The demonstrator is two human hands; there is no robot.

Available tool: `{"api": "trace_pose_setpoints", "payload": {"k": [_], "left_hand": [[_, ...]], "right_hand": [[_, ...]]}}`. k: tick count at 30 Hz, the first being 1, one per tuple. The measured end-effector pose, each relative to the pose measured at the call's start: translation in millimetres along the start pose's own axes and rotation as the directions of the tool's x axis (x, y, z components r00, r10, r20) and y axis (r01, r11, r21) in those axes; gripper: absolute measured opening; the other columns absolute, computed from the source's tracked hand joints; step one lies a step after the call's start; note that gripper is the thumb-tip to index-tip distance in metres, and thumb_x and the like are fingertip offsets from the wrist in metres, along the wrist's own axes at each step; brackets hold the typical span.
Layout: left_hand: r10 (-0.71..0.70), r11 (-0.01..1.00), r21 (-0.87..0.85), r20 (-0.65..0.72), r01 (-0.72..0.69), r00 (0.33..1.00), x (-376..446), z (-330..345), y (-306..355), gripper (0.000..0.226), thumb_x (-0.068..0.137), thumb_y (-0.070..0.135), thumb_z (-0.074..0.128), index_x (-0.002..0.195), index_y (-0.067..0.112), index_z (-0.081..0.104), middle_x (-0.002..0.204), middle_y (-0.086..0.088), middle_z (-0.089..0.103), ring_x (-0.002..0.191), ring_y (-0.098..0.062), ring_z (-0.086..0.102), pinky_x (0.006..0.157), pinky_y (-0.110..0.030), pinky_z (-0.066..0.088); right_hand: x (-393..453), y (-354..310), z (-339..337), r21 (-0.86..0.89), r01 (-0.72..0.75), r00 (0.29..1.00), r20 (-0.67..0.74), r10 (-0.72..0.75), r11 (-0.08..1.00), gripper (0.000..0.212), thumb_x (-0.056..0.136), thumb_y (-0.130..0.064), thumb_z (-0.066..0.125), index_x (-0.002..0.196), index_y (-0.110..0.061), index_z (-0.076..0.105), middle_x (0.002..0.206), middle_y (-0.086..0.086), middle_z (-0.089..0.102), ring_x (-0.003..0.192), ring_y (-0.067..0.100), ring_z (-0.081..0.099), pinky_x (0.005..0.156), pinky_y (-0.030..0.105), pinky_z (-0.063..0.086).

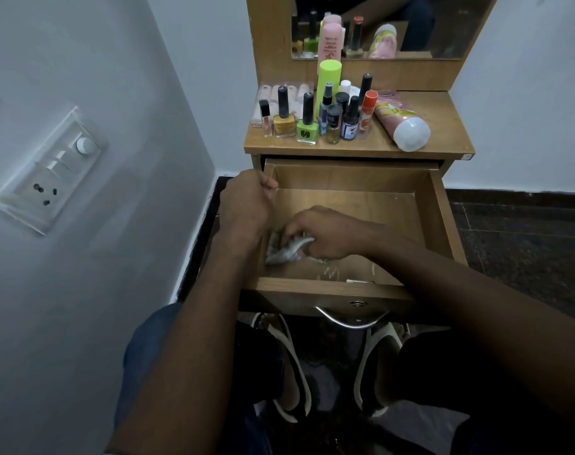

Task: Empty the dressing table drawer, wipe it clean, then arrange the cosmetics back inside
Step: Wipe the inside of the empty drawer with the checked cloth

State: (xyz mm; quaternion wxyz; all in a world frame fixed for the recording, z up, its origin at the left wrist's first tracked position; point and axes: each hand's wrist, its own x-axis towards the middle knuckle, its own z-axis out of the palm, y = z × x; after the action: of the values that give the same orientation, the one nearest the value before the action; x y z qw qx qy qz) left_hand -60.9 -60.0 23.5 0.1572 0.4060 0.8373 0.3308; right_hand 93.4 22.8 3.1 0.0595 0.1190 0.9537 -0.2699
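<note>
Wooden and bare inside, the drawer point(440, 211) stands pulled well out from under the bench point(443, 126), and the wiping step is the one in hand. The right hand point(325, 233) is down on the drawer floor near the front left corner, fingers bunched round a crumpled grey cloth point(284, 252) and pressing it against the wood. The left hand point(246, 200) is curled over the top of the drawer's left wall towards the back, seemingly steadying it. The two hands are close together but not touching.

All the cosmetics are up on the bench top: a yellow nail polish point(284, 121) and a green nail polish point(307, 126) along the front edge, a tall lime bottle point(328, 82) behind them, a cluster of small dark-capped bottles point(341, 121) in the middle, and a pink tube point(402, 121) lying on its side towards the right edge. Near the drawer's front wall there are some faint pale marks and a small scrap I cannot make out.

So emptying looks done and wiping is partway. I'd judge the cloth needs to travel across the rest of the floor, to the right side and into the back corners, and pick up whatever lies by the front wall. Only after that should the bottles come down, upright ones first.
</note>
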Motion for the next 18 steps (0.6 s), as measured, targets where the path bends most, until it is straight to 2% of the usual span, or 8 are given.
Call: {"api": "trace_pose_setpoints", "payload": {"k": [2, 4, 7, 8, 11, 13, 17, 18], "left_hand": [[0.049, 0.999, 0.005, -0.021, -0.049, 0.999, -6.9, 5.7, 1.8, 0.035, 0.091, -0.004, 0.057, 0.09, 0.028, 0.069, 0.09, 0.005, 0.073, 0.089, -0.02, 0.071, 0.087, -0.046, 0.062], [0.084, 0.996, 0.005, -0.034, -0.084, 0.996, -13.0, 10.1, 1.3, 0.038, 0.089, -0.009, 0.055, 0.096, 0.024, 0.073, 0.086, 0.008, 0.07, 0.084, -0.016, 0.069, 0.085, -0.045, 0.062], [0.096, 0.995, -0.021, -0.092, -0.099, 0.991, -21.3, 16.6, -1.9, 0.039, 0.088, -0.01, 0.055, 0.101, 0.02, 0.076, 0.088, 0.009, 0.07, 0.081, -0.013, 0.067, 0.084, -0.044, 0.061], [0.098, 0.994, -0.028, -0.107, -0.101, 0.989, -23.6, 17.9, -2.0, 0.039, 0.088, -0.01, 0.055, 0.101, 0.02, 0.075, 0.089, 0.009, 0.07, 0.082, -0.012, 0.067, 0.084, -0.043, 0.061], [0.094, 0.996, 0.01, -0.119, -0.093, 0.989, -26.2, 18.8, 0.9, 0.039, 0.088, -0.009, 0.057, 0.102, 0.023, 0.074, 0.095, 0.009, 0.07, 0.087, -0.013, 0.066, 0.085, -0.041, 0.06], [0.102, 0.994, 0.043, -0.114, -0.097, 0.988, -25.8, 18.8, 3.3, 0.037, 0.089, -0.007, 0.06, 0.102, 0.025, 0.074, 0.098, 0.009, 0.071, 0.091, -0.015, 0.067, 0.086, -0.041, 0.06], [0.097, 0.994, 0.048, -0.098, -0.093, 0.99, -24.8, 21.9, 5.6, 0.039, 0.09, -0.008, 0.058, 0.103, 0.026, 0.074, 0.102, 0.004, 0.073, 0.095, -0.018, 0.07, 0.086, -0.044, 0.061], [0.097, 0.994, 0.052, -0.1, -0.092, 0.99, -24.8, 22.7, 6.3, 0.039, 0.091, -0.007, 0.059, 0.103, 0.026, 0.075, 0.103, 0.004, 0.074, 0.096, -0.018, 0.07, 0.086, -0.044, 0.061]], "right_hand": [[1.8, -0.9, 2.5, -0.092, -0.058, 0.996, -0.068, 0.052, 0.994, 0.036, 0.089, -0.009, 0.072, 0.123, -0.019, 0.072, 0.112, -0.007, 0.068, 0.105, 0.014, 0.061, 0.075, 0.025, 0.046], [0.8, -5.9, 5.9, -0.09, -0.029, 1.0, -0.004, 0.029, 0.996, 0.037, 0.088, -0.012, 0.073, 0.124, -0.019, 0.073, 0.115, -0.004, 0.071, 0.106, 0.016, 0.065, 0.083, 0.03, 0.052], [-7.7, -11.4, 7.0, 0.087, -0.011, 0.984, 0.179, -0.004, 0.996, 0.035, 0.088, -0.011, 0.077, 0.121, -0.02, 0.077, 0.115, -0.013, 0.075, 0.097, -0.005, 0.065, 0.086, 0.013, 0.049], [-9.8, -10.7, 4.3, 0.097, -0.01, 0.983, 0.181, -0.007, 0.995, 0.033, 0.088, -0.012, 0.078, 0.12, -0.021, 0.078, 0.115, -0.013, 0.076, 0.098, -0.006, 0.065, 0.087, 0.012, 0.048], [-6.5, 3.0, -1.7, -0.051, -0.053, 0.998, -0.035, 0.051, 0.997, 0.023, 0.086, -0.018, 0.081, 0.109, -0.02, 0.08, 0.104, -0.005, 0.077, 0.098, 0.011, 0.068, 0.087, 0.033, 0.055], [-5.4, 7.1, -0.6, -0.118, -0.125, 0.99, -0.088, 0.115, 0.985, 0.024, 0.086, -0.021, 0.08, 0.11, -0.018, 0.077, 0.105, -0.001, 0.075, 0.101, 0.018, 0.068, 0.087, 0.04, 0.056], [-13.1, -6.3, 6.0, 0.028, -0.027, 0.984, 0.175, 0.022, 0.999, 0.032, 0.085, -0.021, 0.082, 0.116, -0.023, 0.079, 0.11, -0.01, 0.077, 0.102, 0.009, 0.07, 0.094, 0.038, 0.056], [-14.9, -5.4, 3.4, 0.035, -0.038, 0.982, 0.188, 0.031, 0.999, 0.031, 0.084, -0.02, 0.083, 0.115, -0.023, 0.08, 0.109, -0.011, 0.077, 0.101, 0.008, 0.07, 0.094, 0.036, 0.055]]}}
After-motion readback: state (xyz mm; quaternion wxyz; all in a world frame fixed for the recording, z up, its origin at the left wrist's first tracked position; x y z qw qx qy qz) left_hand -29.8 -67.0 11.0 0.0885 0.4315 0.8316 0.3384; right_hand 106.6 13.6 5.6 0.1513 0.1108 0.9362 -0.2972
